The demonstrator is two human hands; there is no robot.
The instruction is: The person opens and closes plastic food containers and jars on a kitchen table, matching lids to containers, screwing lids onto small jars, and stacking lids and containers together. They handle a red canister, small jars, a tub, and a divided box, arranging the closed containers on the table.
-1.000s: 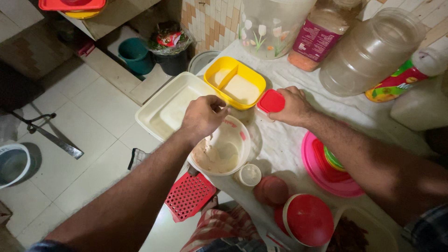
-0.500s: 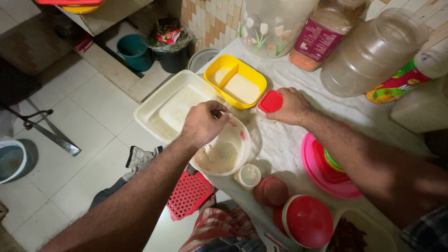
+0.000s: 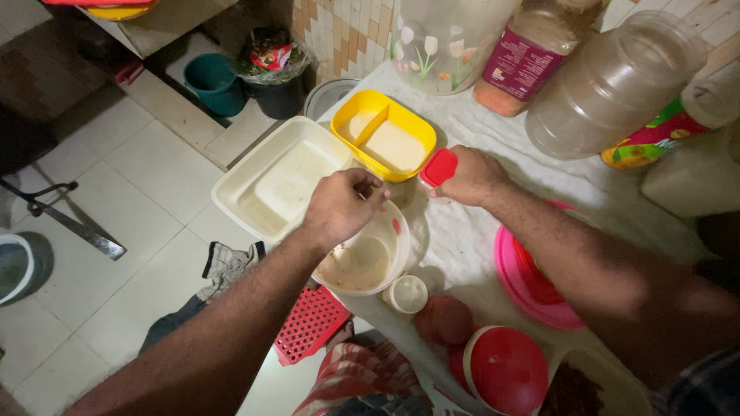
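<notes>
A round cream plastic bowl (image 3: 368,258) with pale batter sits at the near edge of the white-clothed desk (image 3: 478,231), under the left hand (image 3: 339,206), whose fingers pinch something small I cannot make out. The right hand (image 3: 472,176) grasps a small red plastic lid (image 3: 439,167) beside a yellow rectangular tub (image 3: 383,132)

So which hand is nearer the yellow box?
Right. The right hand rests just beside the yellow box, holding a small red lid at its corner. The left hand is further off, over the round bowl.
</notes>
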